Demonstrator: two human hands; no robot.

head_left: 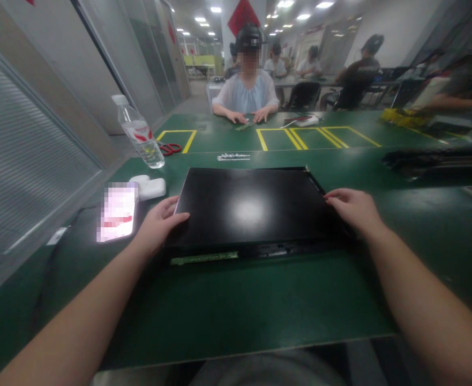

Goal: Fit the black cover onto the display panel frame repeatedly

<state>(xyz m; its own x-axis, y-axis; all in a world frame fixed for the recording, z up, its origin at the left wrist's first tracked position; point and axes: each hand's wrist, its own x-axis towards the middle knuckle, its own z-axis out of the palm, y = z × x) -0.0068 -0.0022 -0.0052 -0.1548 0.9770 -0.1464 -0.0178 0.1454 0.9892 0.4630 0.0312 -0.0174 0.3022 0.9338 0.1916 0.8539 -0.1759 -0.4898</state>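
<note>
The black panel is in front of me, over the middle of the near part of the table, its glossy face up. A green strip runs along part of its near edge; that looks like the delicate side, so I'd put no pressure there. My left grip is closed on the left edge, thumb on top of the face, fingers down the side. My right grip is pinched nearly shut at the right edge; whether it has only the panel or also the rim beneath, I can't tell. Good handling here means equal force on both sides, moving both edges together so the sheet doesn't twist, and thumbs near the border to spare the glossy face. To the left, the phone and white case sit near my left wrist, with the bottle beyond: I'd avoid swinging that way.
</note>
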